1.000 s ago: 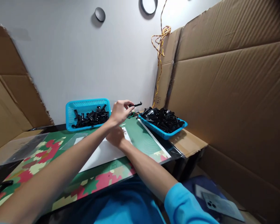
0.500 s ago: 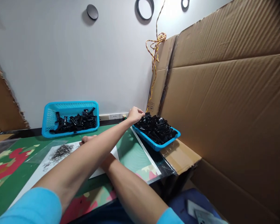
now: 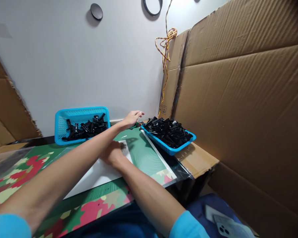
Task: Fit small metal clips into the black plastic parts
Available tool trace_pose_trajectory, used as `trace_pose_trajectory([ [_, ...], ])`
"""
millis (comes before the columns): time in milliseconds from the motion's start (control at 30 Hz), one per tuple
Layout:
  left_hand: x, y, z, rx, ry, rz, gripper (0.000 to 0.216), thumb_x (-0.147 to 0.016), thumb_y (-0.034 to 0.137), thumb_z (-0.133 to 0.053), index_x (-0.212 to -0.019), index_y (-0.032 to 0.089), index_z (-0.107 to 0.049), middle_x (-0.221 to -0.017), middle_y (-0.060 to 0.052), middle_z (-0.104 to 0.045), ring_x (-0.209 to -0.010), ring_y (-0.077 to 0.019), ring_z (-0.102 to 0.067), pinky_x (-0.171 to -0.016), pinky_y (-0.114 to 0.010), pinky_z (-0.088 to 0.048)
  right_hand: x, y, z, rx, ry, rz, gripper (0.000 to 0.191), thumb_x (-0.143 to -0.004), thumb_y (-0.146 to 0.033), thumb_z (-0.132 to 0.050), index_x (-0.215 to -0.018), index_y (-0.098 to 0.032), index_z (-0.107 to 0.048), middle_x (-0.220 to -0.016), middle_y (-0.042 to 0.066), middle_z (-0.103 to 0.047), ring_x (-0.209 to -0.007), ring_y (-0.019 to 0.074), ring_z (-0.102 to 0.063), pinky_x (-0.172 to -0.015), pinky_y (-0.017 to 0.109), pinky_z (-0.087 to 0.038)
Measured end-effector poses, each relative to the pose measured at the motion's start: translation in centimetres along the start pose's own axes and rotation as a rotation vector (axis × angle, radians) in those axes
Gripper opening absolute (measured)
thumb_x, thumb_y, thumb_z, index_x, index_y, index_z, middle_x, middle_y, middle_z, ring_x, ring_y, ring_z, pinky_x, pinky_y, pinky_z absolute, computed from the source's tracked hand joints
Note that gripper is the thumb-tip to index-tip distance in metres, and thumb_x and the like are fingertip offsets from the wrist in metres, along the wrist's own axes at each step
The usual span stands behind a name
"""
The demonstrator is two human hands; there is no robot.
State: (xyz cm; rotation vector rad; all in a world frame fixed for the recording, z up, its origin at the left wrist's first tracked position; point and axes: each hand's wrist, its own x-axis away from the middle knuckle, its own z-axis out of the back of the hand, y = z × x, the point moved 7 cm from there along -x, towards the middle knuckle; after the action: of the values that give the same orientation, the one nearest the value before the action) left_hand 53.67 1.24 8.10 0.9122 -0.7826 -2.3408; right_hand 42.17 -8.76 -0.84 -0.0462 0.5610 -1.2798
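My left hand (image 3: 133, 118) is in the air beside the near-left end of the right blue basket (image 3: 172, 151). Its fingers are stretched out and nothing shows in them. A heap of shiny black parts (image 3: 167, 132) fills that basket. My left forearm crosses above my right hand (image 3: 112, 152), which is low over a white sheet (image 3: 96, 177) on the table. The right hand's fingers are hidden behind the forearm. Just past this hand, a few small dark pieces (image 3: 123, 145) lie on the sheet.
Another blue basket (image 3: 57, 127) with black parts (image 3: 86, 128) stands against the wall at the left. Cardboard panels (image 3: 238, 99) rise on the right, near a hanging twisted yellow cord (image 3: 167, 43). A phone (image 3: 223, 226) lies at the lower right.
My left hand has moved left, away from the black parts, and its fingers have straightened. My right hand has shifted right. The white sheet no longer shows beyond my left forearm at the left.
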Motion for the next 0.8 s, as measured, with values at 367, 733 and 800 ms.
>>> trace_pose_trajectory([
  [367,12.1,-9.6,21.0,-0.257,0.264,0.271,0.025,-0.090,0.033,-0.065,-0.104,0.022,-0.083,-0.111,-0.006,-0.083,-0.109,-0.0237,-0.073,-0.104,-0.033,-0.054,-0.9,1.3,-0.3,0.065,0.050,0.023,0.031,-0.107,-0.016,-0.047,-0.122,-0.025,-0.072,-0.111,0.010,-0.080,-0.097,0.0271,-0.074,-0.076,0.030,-0.043],
  [733,17.4,-18.4,21.5,-0.527,0.248,0.451,0.023,-0.078,0.045,-0.080,-0.084,0.023,-0.077,-0.094,-0.009,-0.080,-0.098,-0.0284,-0.072,-0.097,-0.038,-0.053,-0.9,3.4,1.0,0.073,0.201,-0.034,0.029,-0.107,-0.016,-0.046,-0.114,-0.019,-0.074,-0.105,0.014,-0.078,-0.101,0.0298,-0.067,-0.080,0.033,-0.042],
  [800,17.4,-18.7,20.2,-0.589,0.289,0.497,0.028,-0.082,0.050,-0.078,-0.088,0.023,-0.074,-0.097,-0.011,-0.079,-0.102,-0.0302,-0.070,-0.100,-0.041,-0.050,-0.7,4.0,1.1,0.072,0.215,-0.054,0.029,-0.108,-0.019,-0.046,-0.109,-0.020,-0.075,-0.102,0.013,-0.078,-0.098,0.0294,-0.067,-0.078,0.033,-0.042],
])
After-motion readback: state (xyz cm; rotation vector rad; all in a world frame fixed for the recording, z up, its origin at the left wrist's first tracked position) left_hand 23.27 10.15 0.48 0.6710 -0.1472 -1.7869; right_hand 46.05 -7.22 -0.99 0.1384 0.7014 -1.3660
